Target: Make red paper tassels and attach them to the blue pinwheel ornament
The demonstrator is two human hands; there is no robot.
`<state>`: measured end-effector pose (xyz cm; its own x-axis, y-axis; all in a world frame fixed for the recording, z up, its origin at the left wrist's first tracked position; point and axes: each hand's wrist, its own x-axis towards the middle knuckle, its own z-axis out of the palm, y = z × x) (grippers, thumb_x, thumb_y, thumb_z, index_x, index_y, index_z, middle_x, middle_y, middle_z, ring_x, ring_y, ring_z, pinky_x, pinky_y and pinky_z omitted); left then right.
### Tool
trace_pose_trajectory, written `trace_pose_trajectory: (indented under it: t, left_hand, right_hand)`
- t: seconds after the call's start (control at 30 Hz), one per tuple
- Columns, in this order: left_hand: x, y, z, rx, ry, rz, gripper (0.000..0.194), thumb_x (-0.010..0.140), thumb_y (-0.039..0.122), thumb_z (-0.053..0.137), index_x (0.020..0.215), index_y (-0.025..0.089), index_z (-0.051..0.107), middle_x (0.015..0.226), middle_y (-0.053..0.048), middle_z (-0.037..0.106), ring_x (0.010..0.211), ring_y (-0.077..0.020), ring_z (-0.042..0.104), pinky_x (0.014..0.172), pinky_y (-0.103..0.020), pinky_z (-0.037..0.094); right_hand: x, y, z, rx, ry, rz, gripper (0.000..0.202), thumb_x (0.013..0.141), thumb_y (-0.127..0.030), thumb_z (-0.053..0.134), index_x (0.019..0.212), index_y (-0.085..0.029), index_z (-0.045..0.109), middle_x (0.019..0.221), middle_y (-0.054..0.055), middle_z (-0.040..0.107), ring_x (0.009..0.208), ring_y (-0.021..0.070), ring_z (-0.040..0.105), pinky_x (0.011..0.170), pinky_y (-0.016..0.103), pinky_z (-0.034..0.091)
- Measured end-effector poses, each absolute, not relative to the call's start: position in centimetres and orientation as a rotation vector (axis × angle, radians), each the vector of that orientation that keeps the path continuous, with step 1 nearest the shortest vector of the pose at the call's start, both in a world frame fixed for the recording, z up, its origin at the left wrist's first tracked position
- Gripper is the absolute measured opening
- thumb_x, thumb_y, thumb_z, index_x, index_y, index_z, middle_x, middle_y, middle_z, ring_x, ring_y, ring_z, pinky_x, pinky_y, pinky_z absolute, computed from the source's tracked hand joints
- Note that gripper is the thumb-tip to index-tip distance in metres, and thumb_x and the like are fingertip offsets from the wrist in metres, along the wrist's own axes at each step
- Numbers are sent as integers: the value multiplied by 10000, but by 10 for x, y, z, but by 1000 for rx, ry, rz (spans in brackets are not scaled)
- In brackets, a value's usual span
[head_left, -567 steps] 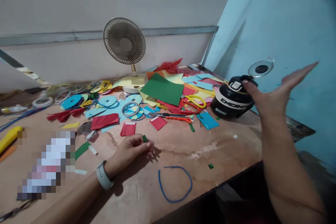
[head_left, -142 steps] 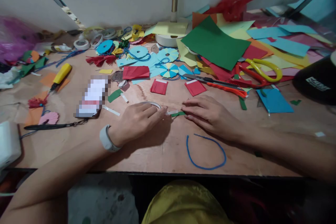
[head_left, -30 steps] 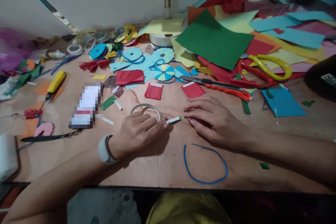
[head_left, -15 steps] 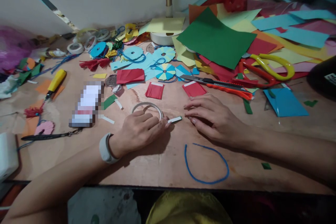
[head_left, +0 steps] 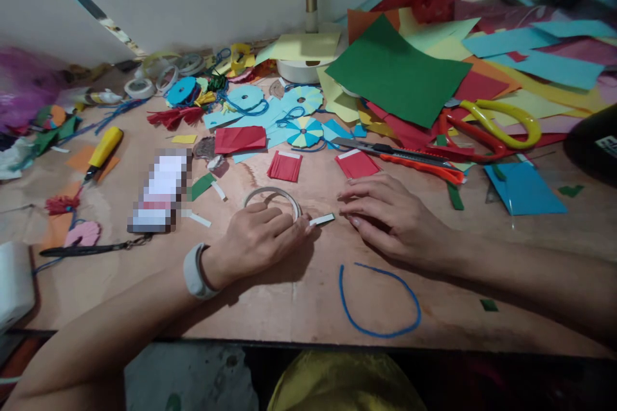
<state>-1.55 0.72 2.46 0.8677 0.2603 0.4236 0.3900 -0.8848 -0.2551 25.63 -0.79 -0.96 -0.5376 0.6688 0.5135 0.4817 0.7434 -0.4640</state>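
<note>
My left hand (head_left: 263,237) pinches the left end of a small green strip with a white face (head_left: 322,219). A roll of tape (head_left: 274,191) stands out from behind its knuckles. My right hand (head_left: 390,221) rests on the table just right of the strip, fingers spread and nothing visible in them; its fingertips do not touch the strip. Beyond the hands lie two fringed red paper pieces, one at the left (head_left: 285,167) and one at the right (head_left: 357,164), each with a white band on top. A curved blue cord (head_left: 419,314) lies nearer the table's front edge.
A cutter knife (head_left: 419,157) and yellow-red scissors (head_left: 501,128) lie at the right, by piled coloured paper (head_left: 400,70). Left are a phone (head_left: 161,189) and a yellow-handled tool (head_left: 105,148). Paper discs (head_left: 304,133) and a fan (head_left: 312,0) are at the back.
</note>
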Motion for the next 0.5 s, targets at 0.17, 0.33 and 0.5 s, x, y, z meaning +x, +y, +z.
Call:
trace_pose_trajectory:
  t: [0.17,0.33,0.5]
  left_hand:
    - [-15,7,25,-2708,-472,-549,81,963,212,661,927,152,621,608,55,568,536,-107,467,530,-301,324]
    - [-16,8,24,-2706,-470,-537,98,953,218,681,950,140,622,618,47,585,543,-119,475,528,-308,333]
    - [-18,8,22,-2703,-452,-525,135,958,226,676,1026,124,619,625,47,594,543,-120,485,524,-311,329]
  right_hand:
    - [257,-8,-10,-860,-2255,352,216,944,-121,581,1110,-154,715,1156,146,709,1126,274,628,971,481,507]
    - [256,-8,-11,-863,-2252,340,206,949,-125,580,1105,-161,709,1155,141,712,1118,269,629,962,478,513]
    - [255,-8,-9,-855,-2242,336,211,944,-148,600,1125,-154,709,1149,145,716,1115,270,636,969,471,506]
